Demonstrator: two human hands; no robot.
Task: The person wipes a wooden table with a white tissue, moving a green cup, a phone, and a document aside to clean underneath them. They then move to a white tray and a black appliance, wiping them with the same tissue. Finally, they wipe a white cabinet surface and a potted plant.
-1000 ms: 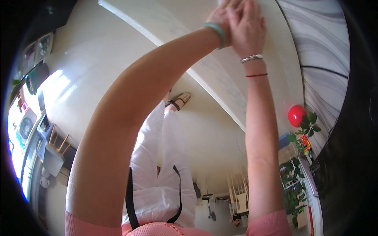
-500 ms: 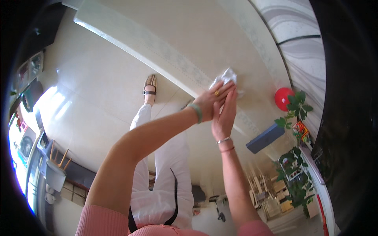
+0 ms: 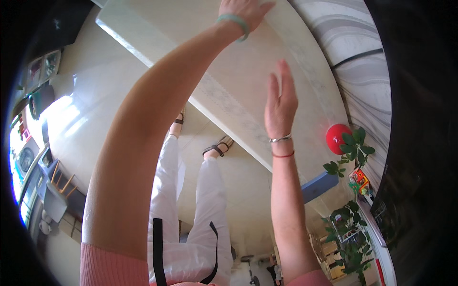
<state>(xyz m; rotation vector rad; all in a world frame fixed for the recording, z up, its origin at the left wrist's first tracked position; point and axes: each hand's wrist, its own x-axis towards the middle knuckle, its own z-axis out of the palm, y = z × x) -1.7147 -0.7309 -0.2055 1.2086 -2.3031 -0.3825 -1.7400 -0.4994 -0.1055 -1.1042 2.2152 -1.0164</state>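
Note:
My left hand (image 3: 242, 13) reaches to the far side of the pale tabletop (image 3: 210, 95), at the upper rim of the view. One digit is stretched out to the right; the other fingers are cut off, so whatever lies under them is hidden. A pale green bangle circles that wrist. Nearer and to the right, my right hand (image 3: 282, 107) is open with straight fingers and nothing in it. It appears over the tabletop; whether it touches cannot be made out. The white crumpled cloth or tissue is out of sight.
A red ball-shaped thing (image 3: 338, 138) sits by a leafy plant (image 3: 358, 145) at the right. Below is a blue flat box-like object (image 3: 319, 186), partly behind my right forearm. A wavy-patterned grey surface (image 3: 348, 47) borders the table. A small chair (image 3: 57, 198) stands far left.
My left hand has swept up and away to the far side, leaving my right hand. The crumpled white cloth has gone from view. My right hand has risen slightly, fingers spread; both feet now show.

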